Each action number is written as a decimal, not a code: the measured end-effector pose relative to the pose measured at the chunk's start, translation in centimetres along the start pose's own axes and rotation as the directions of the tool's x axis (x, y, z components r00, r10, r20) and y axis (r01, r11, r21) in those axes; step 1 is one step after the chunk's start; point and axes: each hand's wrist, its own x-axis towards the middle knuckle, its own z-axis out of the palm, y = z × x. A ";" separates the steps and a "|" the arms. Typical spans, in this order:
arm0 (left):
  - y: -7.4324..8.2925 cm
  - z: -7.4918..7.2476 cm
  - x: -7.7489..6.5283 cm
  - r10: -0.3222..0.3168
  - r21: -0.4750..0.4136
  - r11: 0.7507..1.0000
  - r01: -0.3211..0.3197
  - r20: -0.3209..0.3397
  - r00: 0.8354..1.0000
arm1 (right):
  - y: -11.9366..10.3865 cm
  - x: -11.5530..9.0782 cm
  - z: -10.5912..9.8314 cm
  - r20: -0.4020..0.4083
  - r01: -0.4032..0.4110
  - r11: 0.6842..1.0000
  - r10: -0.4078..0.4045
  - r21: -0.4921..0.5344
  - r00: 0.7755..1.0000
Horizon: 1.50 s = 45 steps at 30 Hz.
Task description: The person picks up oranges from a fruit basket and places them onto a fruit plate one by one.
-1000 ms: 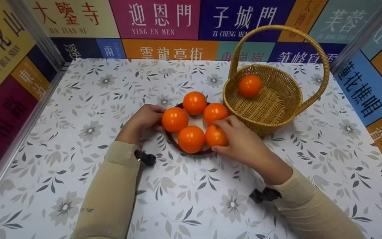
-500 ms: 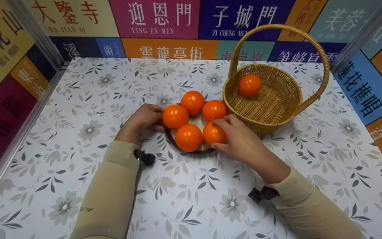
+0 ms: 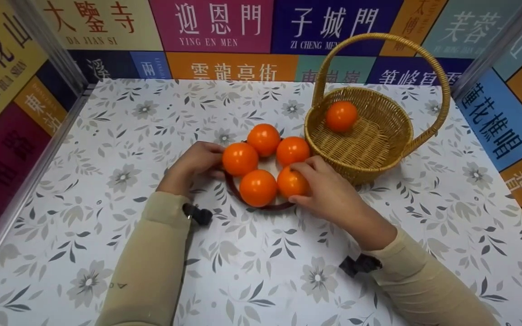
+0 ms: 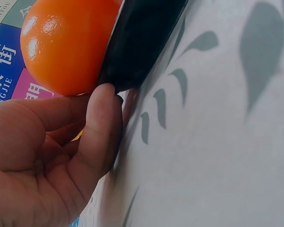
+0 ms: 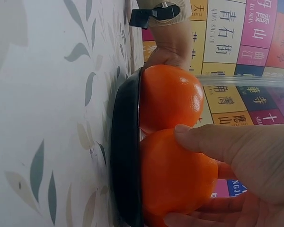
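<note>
A shallow dark-rimmed plate holds several oranges in a ring. My right hand grips the orange at the plate's right side, thumb on the near side and fingers over the far side. In the right wrist view, that orange sits at the plate's rim against another orange. My left hand is at the plate's left edge, beside the left orange. The left wrist view shows its fingers curled at the rim of the plate, pinching it just below an orange.
A wicker basket with a tall arched handle stands right behind the plate, with one orange inside. A floral cloth covers the table. Panels with printed characters enclose the back and sides.
The plate and its oranges have shifted slightly left and away from me, the right hand moving along with them. Over the last half second almost nothing moves.
</note>
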 end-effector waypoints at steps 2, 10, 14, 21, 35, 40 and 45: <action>0.1 0.0 -0.1 -0.003 0.020 1.000 0.003 0.002 1.000 | 0.0 0.0 0.0 0.002 -0.003 1.000 0.003 -0.002 1.000; 0.2 -0.1 -0.1 -0.006 0.027 1.000 0.006 0.009 1.000 | 0.0 0.0 -0.1 0.002 -0.004 1.000 0.004 0.001 1.000; 0.2 -0.2 -0.1 -0.023 0.005 1.000 0.023 0.015 1.000 | -0.1 -0.1 -0.6 -0.002 0.004 1.000 -0.004 0.009 1.000; 0.1 -0.3 -0.8 -0.019 0.005 1.000 0.019 0.028 0.999 | -0.3 0.2 -3.4 -0.017 -0.031 0.999 0.031 0.015 0.999; -0.3 0.3 -2.7 0.027 0.031 0.999 -0.030 0.099 0.995 | 2.1 5.2 -9.7 -0.168 -0.090 0.992 0.104 0.088 0.980; -0.3 0.8 -3.3 0.035 0.002 0.999 -0.035 0.090 0.995 | 4.0 8.0 -10.8 -0.138 -0.160 0.981 0.174 0.106 0.975; -0.2 1.3 -3.5 0.043 -0.002 0.999 -0.043 0.086 0.995 | 6.1 10.0 -11.0 -0.083 -0.225 0.970 0.233 0.094 0.969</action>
